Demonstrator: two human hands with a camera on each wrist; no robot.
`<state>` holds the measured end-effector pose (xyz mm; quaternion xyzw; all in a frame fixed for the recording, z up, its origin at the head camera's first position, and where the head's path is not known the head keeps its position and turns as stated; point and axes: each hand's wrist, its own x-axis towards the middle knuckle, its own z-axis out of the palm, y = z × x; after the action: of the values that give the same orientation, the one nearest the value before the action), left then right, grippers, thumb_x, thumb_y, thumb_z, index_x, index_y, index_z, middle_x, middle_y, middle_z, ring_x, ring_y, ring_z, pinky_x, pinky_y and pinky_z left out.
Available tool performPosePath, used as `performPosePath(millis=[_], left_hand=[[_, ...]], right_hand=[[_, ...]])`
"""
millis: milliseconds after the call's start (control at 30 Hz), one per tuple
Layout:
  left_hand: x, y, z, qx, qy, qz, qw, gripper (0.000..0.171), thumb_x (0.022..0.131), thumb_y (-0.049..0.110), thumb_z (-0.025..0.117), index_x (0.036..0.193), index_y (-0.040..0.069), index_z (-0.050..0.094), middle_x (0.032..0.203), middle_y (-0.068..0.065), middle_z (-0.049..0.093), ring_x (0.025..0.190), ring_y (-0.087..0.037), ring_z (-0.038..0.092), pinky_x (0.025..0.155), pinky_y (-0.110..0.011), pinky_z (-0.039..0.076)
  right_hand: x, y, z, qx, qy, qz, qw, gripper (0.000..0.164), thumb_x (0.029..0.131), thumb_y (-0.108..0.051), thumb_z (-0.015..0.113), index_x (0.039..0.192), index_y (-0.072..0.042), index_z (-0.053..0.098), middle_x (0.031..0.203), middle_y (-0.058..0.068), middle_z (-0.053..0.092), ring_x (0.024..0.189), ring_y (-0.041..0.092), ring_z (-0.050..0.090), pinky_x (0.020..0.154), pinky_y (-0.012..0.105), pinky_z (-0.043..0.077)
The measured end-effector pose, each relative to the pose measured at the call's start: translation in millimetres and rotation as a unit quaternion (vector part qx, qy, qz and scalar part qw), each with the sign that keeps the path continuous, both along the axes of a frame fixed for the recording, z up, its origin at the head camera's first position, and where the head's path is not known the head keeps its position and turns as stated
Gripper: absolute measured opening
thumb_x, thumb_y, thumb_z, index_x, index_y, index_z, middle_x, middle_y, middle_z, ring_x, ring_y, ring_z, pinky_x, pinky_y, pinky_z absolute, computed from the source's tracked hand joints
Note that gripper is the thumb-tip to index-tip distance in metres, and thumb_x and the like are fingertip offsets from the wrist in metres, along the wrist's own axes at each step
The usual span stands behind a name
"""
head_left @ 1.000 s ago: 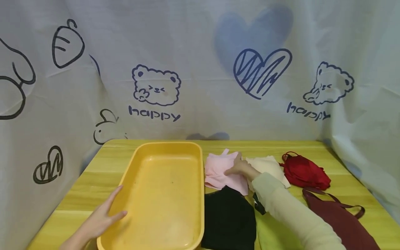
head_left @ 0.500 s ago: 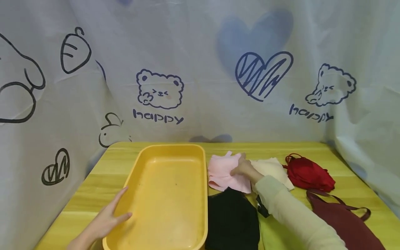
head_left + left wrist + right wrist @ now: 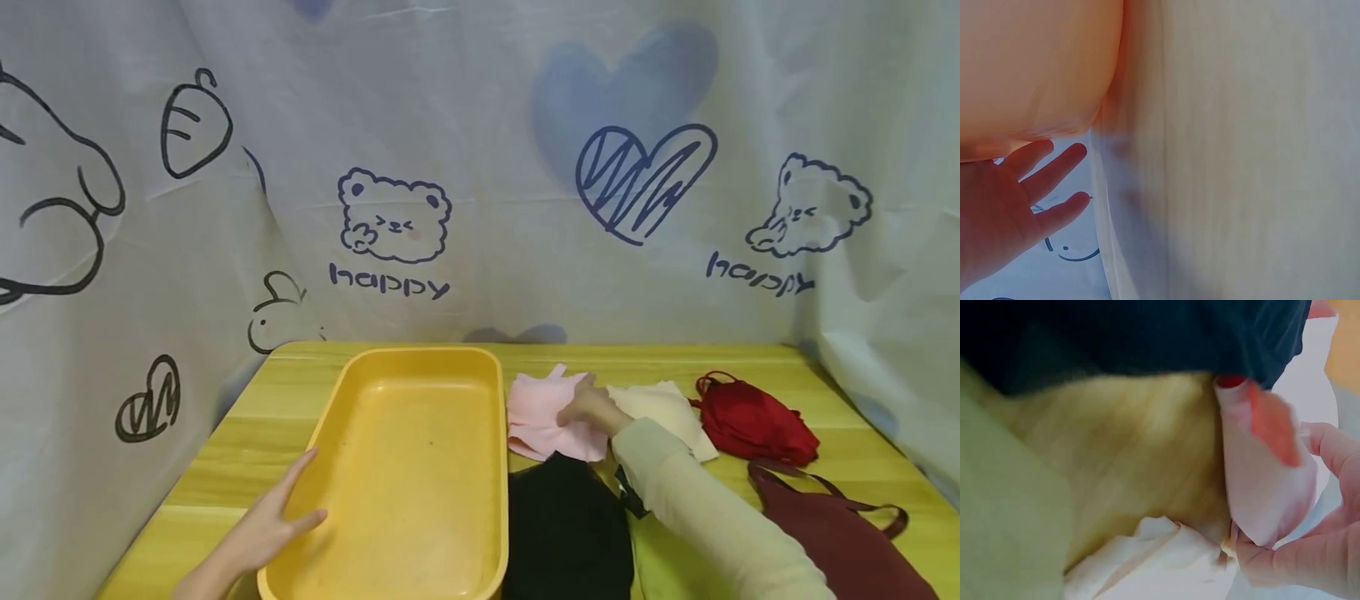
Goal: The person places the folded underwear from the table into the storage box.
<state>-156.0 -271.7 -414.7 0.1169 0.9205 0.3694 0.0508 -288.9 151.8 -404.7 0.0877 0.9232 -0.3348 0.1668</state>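
My left hand (image 3: 258, 529) rests at the left side of a yellow plastic basin (image 3: 408, 467), thumb over the rim, fingers along the outer wall. In the left wrist view its fingers are straight and spread beside the basin. To the right of the basin lies a folded pink top (image 3: 534, 417) with a small strap. My right hand (image 3: 596, 408) grips the pink top at its right part; in the right wrist view, thumb and fingers pinch the cloth (image 3: 1266, 469). A black garment (image 3: 570, 529) lies just in front of it.
A cream garment (image 3: 671, 408), a red top with thin straps (image 3: 753, 421), a maroon strappy top (image 3: 843, 533) and a lime-green garment (image 3: 671, 558) lie on the right of the wooden table (image 3: 225, 467). A printed white curtain (image 3: 495, 167) hangs behind.
The whole head view has shifted, so everything appears further right. Both hands keep their places on the basin and the pink top; the top's near right corner has drawn up slightly.
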Motion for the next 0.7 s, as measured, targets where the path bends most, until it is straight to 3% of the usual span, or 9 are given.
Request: performPosePath(millis=[167, 300, 467, 700], left_hand=[[0.9, 2, -0.2, -0.006, 0.008, -0.001, 0.9999, 0.079, 0.085, 0.027, 0.064, 0.145, 0.005, 0.017, 0.141, -0.034, 0.023, 0.123, -0.055, 0.027, 0.093, -0.067, 0.028], [0.1, 2, -0.8, -0.012, 0.017, -0.006, 0.9998, 0.079, 0.085, 0.027, 0.064, 0.145, 0.005, 0.017, 0.140, -0.035, 0.024, 0.121, -0.055, 0.029, 0.093, -0.067, 0.029], [-1.1, -1, -0.6, -0.018, 0.023, -0.006, 0.9996, 0.080, 0.085, 0.028, 0.064, 0.145, 0.005, 0.017, 0.140, -0.035, 0.024, 0.121, -0.056, 0.030, 0.093, -0.066, 0.029], [-0.6, -2, -1.0, -0.014, 0.015, -0.007, 0.9998, 0.080, 0.084, 0.026, 0.064, 0.145, 0.005, 0.016, 0.140, -0.036, 0.023, 0.122, -0.056, 0.026, 0.094, -0.067, 0.026]], right_hand=[[2.4, 6, -1.8, -0.028, 0.002, 0.025, 0.999, 0.106, 0.069, -0.013, 0.065, 0.136, 0.017, -0.011, 0.144, 0.036, 0.003, 0.125, 0.044, 0.025, 0.106, 0.048, 0.025], [2.8, 12, 0.5, -0.107, 0.015, 0.030, 0.994, 0.106, 0.070, -0.008, 0.063, 0.136, 0.013, -0.016, 0.145, 0.034, -0.006, 0.131, 0.041, 0.015, 0.110, 0.047, 0.016], [-3.5, 17, 7.8, -0.170, 0.059, 0.035, 0.983, 0.101, 0.071, -0.004, 0.062, 0.141, 0.007, -0.010, 0.144, 0.035, 0.006, 0.129, 0.044, 0.019, 0.108, 0.050, 0.019], [-6.3, 27, 22.5, -0.284, 0.101, 0.022, 0.953, 0.091, 0.078, 0.001, 0.057, 0.146, -0.007, -0.003, 0.148, 0.026, 0.003, 0.129, 0.041, 0.020, 0.105, 0.051, 0.025]])
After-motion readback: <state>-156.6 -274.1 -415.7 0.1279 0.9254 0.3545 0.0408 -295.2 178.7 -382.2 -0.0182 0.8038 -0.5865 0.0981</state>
